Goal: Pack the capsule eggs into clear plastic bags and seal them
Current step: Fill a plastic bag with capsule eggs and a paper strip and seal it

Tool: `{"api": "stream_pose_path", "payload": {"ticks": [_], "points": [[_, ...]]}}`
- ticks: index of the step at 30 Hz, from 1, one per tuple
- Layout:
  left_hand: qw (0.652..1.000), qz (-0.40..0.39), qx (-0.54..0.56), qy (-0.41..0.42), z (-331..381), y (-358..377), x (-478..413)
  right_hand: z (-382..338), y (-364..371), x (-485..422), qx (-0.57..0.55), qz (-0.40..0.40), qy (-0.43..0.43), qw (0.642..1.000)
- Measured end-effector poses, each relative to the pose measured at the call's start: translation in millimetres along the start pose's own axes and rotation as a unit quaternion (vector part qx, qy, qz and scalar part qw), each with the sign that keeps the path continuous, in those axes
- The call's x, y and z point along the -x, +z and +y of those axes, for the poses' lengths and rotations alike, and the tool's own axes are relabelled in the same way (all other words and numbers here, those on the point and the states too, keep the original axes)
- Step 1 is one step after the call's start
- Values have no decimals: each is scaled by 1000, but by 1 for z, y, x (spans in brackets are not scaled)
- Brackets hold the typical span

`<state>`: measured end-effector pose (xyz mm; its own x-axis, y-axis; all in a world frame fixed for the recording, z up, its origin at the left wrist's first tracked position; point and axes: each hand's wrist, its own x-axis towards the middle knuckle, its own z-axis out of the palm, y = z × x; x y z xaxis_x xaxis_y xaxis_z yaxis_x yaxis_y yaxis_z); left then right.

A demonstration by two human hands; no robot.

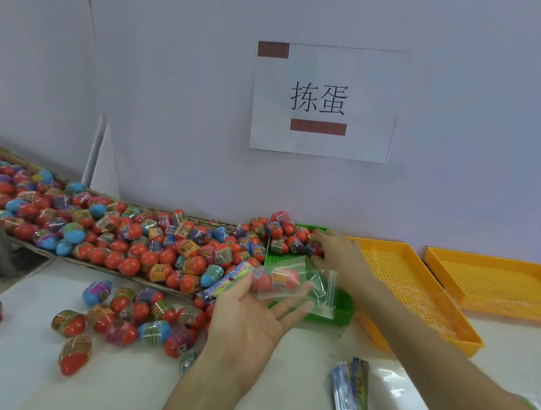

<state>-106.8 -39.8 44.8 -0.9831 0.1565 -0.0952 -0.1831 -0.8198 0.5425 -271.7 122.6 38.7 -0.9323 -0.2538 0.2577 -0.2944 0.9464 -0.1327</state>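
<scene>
Head view, left hand: the left hand (254,313) lies palm up at centre frame, fingers straight and fanned toward the right, and the clear plastic bag (292,282) rests across them, carried rather than pinched.
Bag contents: two capsule eggs (284,278) show red through the film; a striped candy-like stick (229,281) lies along the thumb side, and whether it is inside the bag is unclear.
Bag axis: long axis runs left to right, zip strip (330,293) at the right end, so the mouth faces the other hand.
Right hand: the right hand (333,252) reaches up and away into the green basket (338,313), fingers curled among the eggs there; blurred, so whether one is actually gripped I cannot tell.
Key relation: the basket eggs (284,235) sit just above and behind the bag mouth, a short pull down and left; the right hand is the nearer.
Edges: the basket wall stands between egg and bag, so a lift over it looks needed.
Room: bare white table (297,385) below the hands; loose eggs (131,316) to the lower left, the big egg pile (115,231) in the left tray, orange trays (418,281) at right, all apart from the path.
</scene>
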Motion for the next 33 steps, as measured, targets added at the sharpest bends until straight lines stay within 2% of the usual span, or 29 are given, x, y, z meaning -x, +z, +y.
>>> {"api": "stream_pose_path", "payload": {"ticks": [6,8,10,14,16,18,20,24,33], "points": [[1000,-3,10,-2,-1,-2,-1,-1,7,-6,-94,54,54,993],[1000,-5,2,-3,-3,-2,-2,-1,-6,9,-237,111,95,960],[1000,-12,-5,-4,-5,0,-1,0,-24,33,-366,169,118,908],[999,-26,-25,-7,-11,4,4,-1,-59,100,-499,210,44,840],[999,-30,-40,-7,-13,3,4,-1,-73,127,-533,216,3,818],[998,-28,-53,-10,-13,2,3,-2,-83,142,-519,194,-32,832],[998,-35,-56,-14,-12,1,2,-2,-84,147,-467,159,-58,868],[997,-69,-33,-20,-9,-4,-1,-5,-77,148,-387,121,-66,912],[995,-78,-62,-16,-10,-3,0,-26,-64,149,-338,127,-115,925]]}}
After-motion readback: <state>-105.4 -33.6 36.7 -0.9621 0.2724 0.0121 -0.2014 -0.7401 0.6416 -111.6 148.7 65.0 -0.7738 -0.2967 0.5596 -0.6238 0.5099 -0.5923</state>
